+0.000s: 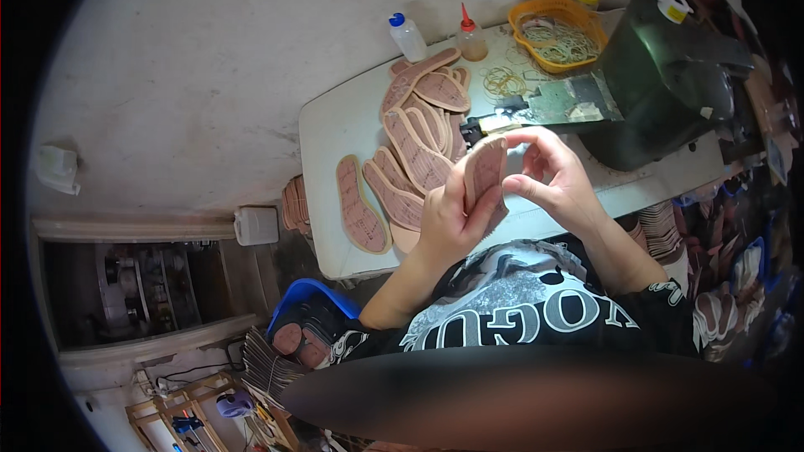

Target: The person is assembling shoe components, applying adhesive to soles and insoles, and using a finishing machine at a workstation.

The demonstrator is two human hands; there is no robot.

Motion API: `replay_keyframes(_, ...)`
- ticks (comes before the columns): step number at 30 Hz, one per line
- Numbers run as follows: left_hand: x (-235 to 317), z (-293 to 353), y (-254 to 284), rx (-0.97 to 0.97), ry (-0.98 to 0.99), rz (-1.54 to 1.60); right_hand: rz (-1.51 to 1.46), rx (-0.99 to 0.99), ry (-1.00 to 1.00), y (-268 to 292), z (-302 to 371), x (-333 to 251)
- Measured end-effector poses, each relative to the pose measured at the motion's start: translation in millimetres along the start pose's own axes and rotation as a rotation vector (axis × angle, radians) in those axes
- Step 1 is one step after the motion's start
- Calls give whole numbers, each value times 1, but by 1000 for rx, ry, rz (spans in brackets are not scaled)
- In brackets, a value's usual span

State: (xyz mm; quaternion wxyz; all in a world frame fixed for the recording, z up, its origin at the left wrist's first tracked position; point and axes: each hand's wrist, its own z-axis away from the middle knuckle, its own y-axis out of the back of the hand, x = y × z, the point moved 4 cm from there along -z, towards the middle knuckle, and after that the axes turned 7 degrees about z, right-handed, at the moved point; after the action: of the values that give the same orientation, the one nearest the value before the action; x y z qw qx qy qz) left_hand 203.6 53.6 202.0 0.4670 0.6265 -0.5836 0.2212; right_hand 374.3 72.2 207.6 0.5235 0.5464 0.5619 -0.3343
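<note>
My left hand (450, 222) grips a pinkish-brown shoe insole (485, 169) with a pale edge, held up in front of my chest, its thumb across the face. On the insole's right side, my right hand (554, 177) is curled, with the index fingertip at the upper edge and the thumb at the side edge. Behind the hands, a heap of similar insoles (412, 144) lies loosely on the white table (331, 138). One single insole (360, 205) rests apart at the left of the heap. Just beyond the held insole is the dark, lit end of a machine (544, 105).
A dark green machine body (662, 75) stands at the right of the table. Along the back are a blue-capped bottle (408, 38), a red-tipped bottle (471, 40) and a yellow basket (559, 33) of rubber bands. A blue bin (314, 297) sits below the table's left corner.
</note>
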Motion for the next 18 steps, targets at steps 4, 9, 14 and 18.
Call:
replay_keyframes(4, 12, 7, -18, -67, -111, -34, -70, 13, 22, -2, 11, -14)
replay_keyframes(9, -1, 28, -35, -106, -256, -30, -157, -78, -4, -1, 31, -3)
replay_keyframes(14, 2, 41, -49, -97, -164, 215, -565, -19, -82, 2, 53, -9)
replay_keyframes(18, 2, 41, -49, -119, -129, -17, -767, -66, -319, 16, 62, -7)
